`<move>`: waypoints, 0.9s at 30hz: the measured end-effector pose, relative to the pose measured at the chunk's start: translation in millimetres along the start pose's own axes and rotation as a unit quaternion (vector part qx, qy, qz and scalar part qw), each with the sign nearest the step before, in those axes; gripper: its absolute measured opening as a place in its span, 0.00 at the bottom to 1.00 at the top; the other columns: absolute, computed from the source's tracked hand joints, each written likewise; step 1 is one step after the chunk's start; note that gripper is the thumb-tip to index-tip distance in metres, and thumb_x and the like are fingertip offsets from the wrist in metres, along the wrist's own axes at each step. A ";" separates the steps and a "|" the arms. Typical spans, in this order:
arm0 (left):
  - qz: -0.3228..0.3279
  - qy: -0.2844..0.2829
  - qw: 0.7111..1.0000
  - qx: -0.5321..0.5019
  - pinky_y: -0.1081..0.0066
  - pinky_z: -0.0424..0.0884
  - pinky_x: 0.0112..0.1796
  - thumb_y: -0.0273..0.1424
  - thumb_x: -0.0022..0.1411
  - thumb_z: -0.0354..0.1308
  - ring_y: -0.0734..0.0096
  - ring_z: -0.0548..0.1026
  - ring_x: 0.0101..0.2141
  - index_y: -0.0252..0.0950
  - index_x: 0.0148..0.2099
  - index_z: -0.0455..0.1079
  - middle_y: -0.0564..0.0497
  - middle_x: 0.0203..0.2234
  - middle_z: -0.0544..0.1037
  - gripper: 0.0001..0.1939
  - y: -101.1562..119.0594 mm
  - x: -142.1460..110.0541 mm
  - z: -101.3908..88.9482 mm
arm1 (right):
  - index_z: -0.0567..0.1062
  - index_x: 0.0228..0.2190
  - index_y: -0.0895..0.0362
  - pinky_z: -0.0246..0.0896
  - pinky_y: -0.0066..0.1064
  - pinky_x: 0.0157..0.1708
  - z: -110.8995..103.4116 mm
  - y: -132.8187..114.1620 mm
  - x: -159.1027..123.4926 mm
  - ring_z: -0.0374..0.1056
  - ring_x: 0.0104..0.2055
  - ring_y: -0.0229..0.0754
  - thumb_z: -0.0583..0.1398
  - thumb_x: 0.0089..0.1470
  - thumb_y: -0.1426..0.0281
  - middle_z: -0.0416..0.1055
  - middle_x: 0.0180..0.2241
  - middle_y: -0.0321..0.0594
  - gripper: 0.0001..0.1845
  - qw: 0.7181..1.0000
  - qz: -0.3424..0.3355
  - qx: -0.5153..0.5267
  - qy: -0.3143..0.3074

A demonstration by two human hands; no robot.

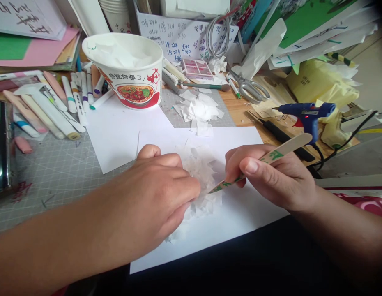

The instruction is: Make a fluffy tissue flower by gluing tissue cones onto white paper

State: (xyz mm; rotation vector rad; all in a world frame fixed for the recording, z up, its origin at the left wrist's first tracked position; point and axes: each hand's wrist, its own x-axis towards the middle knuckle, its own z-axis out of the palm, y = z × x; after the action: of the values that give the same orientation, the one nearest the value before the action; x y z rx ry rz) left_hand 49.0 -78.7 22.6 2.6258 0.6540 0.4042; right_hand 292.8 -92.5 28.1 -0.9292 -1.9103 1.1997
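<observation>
My right hand (271,174) grips a flat wooden craft stick (289,146) with green print, its lower tip down among torn white paper pieces (206,172). These pieces lie overlapping in a patch on a white sheet of paper (240,137). Over the left part of that patch rests my left hand (166,181), its fingers curled in and closed. Its fingertips are turned away from view, so anything they pinch is hidden. A loose heap of torn white tissue (200,109) lies just beyond the sheet.
A paper noodle bucket (129,70) with white tissue inside stands at the back left, beside many markers (49,107). Scissors (251,86), a blue glue gun (311,113) with a cord and a black-handled tool (280,133) lie right. A phone-like black device (1,144) sits far left.
</observation>
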 end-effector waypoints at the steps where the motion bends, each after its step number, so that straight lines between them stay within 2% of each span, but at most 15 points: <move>1: 0.000 0.001 1.000 -0.002 0.64 0.50 0.35 0.22 0.61 0.51 0.69 0.65 0.29 0.38 0.35 0.71 0.57 0.23 0.71 0.09 -0.1 0.2 0.5 | 0.75 0.29 0.58 0.60 0.27 0.25 0.0 1.0 -0.3 0.64 0.26 0.34 0.53 0.66 0.64 0.67 0.24 0.36 0.17 1.000 0.000 0.008 0.010; 3: 0.000 0.001 1.000 -0.003 0.64 0.50 0.35 0.22 0.62 0.51 0.69 0.66 0.29 0.39 0.35 0.71 0.57 0.24 0.72 0.10 -0.3 0.3 1.4 | 0.75 0.30 0.58 0.61 0.27 0.26 1.2 2.7 0.3 0.64 0.27 0.34 0.54 0.66 0.63 0.67 0.24 0.36 0.17 1.000 -0.003 0.008 0.016; 9: -0.001 -0.002 1.000 0.000 0.63 0.52 0.37 0.21 0.62 0.50 0.69 0.67 0.30 0.39 0.35 0.71 0.57 0.24 0.73 0.10 -0.9 -1.1 1.4 | 0.75 0.29 0.59 0.60 0.27 0.25 1.4 2.1 3.9 0.63 0.26 0.33 0.54 0.66 0.65 0.68 0.24 0.36 0.16 1.000 0.005 -0.018 -0.019; 16: 0.002 0.004 1.000 -0.026 0.63 0.56 0.38 0.22 0.61 0.51 0.67 0.69 0.33 0.39 0.30 0.68 0.55 0.29 0.77 0.10 3.5 -0.8 0.7 | 0.75 0.27 0.58 0.58 0.28 0.24 -6.5 -0.3 1.3 0.62 0.24 0.34 0.54 0.66 0.64 0.67 0.23 0.36 0.18 1.000 0.009 -0.008 -0.019; 19: 0.003 -0.013 0.999 -0.045 0.64 0.56 0.38 0.20 0.59 0.51 0.68 0.70 0.35 0.39 0.30 0.67 0.56 0.34 0.79 0.10 7.1 -0.7 -0.5 | 0.76 0.28 0.57 0.58 0.29 0.24 -7.7 3.2 -0.6 0.63 0.25 0.35 0.55 0.65 0.64 0.68 0.23 0.36 0.17 1.000 0.016 0.021 -0.013; 21: -0.001 -0.023 0.998 -0.055 0.64 0.56 0.39 0.20 0.59 0.51 0.68 0.70 0.36 0.39 0.31 0.68 0.56 0.37 0.79 0.10 9.2 -1.2 -1.4 | 0.77 0.28 0.56 0.58 0.30 0.23 -9.9 6.4 -0.2 0.63 0.24 0.36 0.56 0.64 0.63 0.69 0.23 0.36 0.16 0.998 0.008 0.063 0.015; 23: -0.001 -0.030 0.998 -0.057 0.64 0.57 0.40 0.20 0.59 0.52 0.68 0.70 0.37 0.40 0.32 0.69 0.56 0.38 0.79 0.10 10.8 -2.2 -1.3 | 0.77 0.26 0.56 0.56 0.32 0.22 -15.2 9.4 2.8 0.61 0.22 0.36 0.57 0.63 0.61 0.68 0.20 0.36 0.17 0.993 -0.020 0.096 0.072; 27: -0.005 -0.002 0.999 -0.053 0.64 0.57 0.44 0.22 0.59 0.56 0.68 0.71 0.38 0.41 0.34 0.70 0.58 0.37 0.80 0.08 11.8 -4.2 3.8 | 0.72 0.19 0.55 0.55 0.34 0.27 -36.3 14.5 15.2 0.60 0.22 0.38 0.55 0.64 0.62 0.62 0.17 0.35 0.22 0.975 -0.106 0.031 0.195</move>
State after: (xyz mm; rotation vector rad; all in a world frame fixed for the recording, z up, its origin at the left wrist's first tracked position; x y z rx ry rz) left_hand 51.4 -91.5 23.8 2.5210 0.6268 0.4200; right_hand 318.4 -59.4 29.6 -0.8335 -1.6015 0.8723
